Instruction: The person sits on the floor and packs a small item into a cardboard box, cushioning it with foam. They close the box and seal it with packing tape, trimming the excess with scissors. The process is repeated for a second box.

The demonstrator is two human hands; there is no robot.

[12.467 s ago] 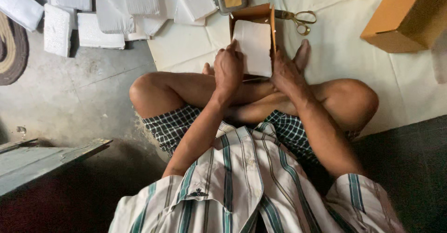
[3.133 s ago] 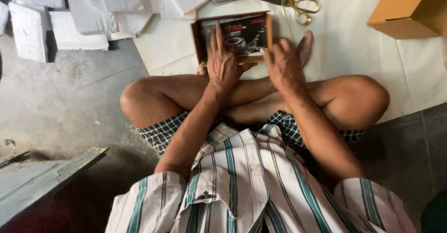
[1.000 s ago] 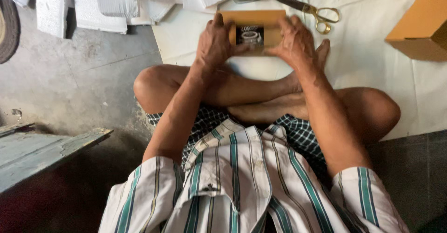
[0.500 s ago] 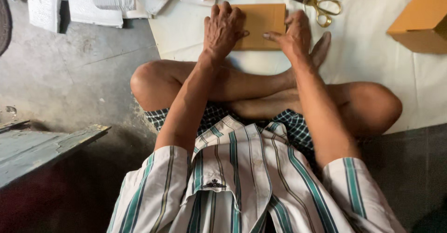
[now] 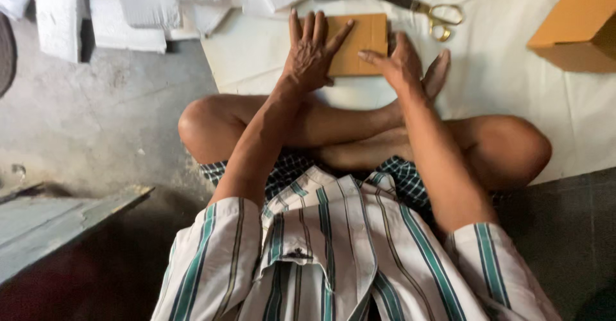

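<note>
Pressing flat: left hand (image 5: pixel 312 52) lies open, fingers spread, on the brown cardboard box (image 5: pixel 359 43) on the white floor sheet (image 5: pixel 500 90). Right hand (image 5: pixel 399 64), open, touches its near edge. Closing step, seemingly; scissors (image 5: pixel 420 9) lie just beyond.

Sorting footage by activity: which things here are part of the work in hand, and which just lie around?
In hand: small brown cardboard box, pressed flat by left hand, touched by right hand.

Lying about: scissors, larger cardboard box, white foam pieces, white sheet.
</note>
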